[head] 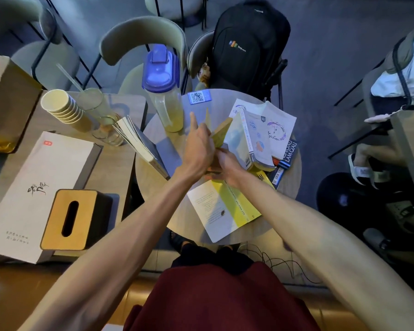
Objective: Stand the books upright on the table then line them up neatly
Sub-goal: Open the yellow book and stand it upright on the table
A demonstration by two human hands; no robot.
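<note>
Both hands meet over the middle of the round pale wooden table (158, 130), closed on one thin yellow-edged book (221, 134) that stands tilted between them. The left hand (198, 149) grips its near-left side with the forefinger stretched out straight toward the far edge; the right hand (225, 164) clasps its lower corner from the right. Just right of the hands, a white-and-yellow paperback (247, 142) leans on a heap of flat books, among them a white book with purple brushwork (275, 125) and a dark blue book (286, 155). Near the hands, toward the person, a yellow-spined white book (221, 207) lies flat. To the left, a grey-covered book (141, 144) stands upright. Beyond it stands a clear plastic pitcher with a blue lid (163, 87).
</note>
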